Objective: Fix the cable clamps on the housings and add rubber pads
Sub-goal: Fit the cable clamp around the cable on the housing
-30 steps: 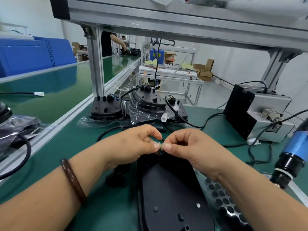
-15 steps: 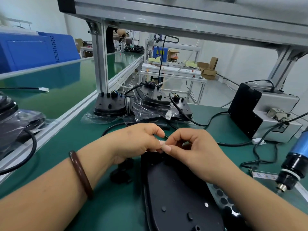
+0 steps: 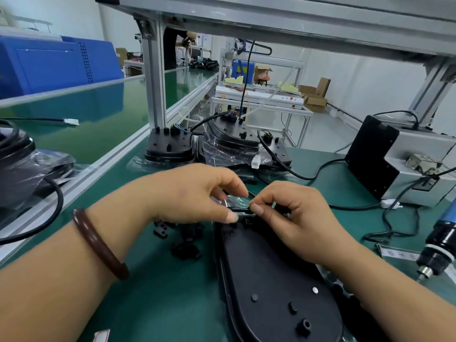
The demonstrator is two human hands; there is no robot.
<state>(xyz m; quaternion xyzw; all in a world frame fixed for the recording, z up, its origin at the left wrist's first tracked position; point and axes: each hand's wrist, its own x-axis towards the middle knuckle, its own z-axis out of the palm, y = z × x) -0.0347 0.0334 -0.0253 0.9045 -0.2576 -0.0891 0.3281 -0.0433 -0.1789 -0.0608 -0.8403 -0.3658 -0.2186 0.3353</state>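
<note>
We have one black housing (image 3: 276, 275) lying flat on the green tabletop (image 3: 158, 292), close to us and slightly right of centre. At its far end our two hands meet. The left hand (image 3: 195, 193) is curled, thumb and forefinger pinched on a small black piece that we take to be a cable clamp (image 3: 243, 210); the right hand (image 3: 296, 215) is curled the same way, pinching the other end of that piece just above the housing's edge. Whether the clamp is seated yet we cannot tell, as the fingers hide the joint.

By our reading the task is at an early stage: this clamp is being fitted by hand and not yet screwed down. The blue electric screwdriver (image 3: 441, 245) sits idle at the far right edge. A few loose black parts (image 3: 172, 238) lie on the tabletop just left of the housing. Beside the housing on the near right lies a sheet of round black rubber pads (image 3: 345, 290), mostly hidden by our forearm. Further off, several more housings in plastic bags (image 3: 222, 141) wait in a row, so plenty is left.
</note>
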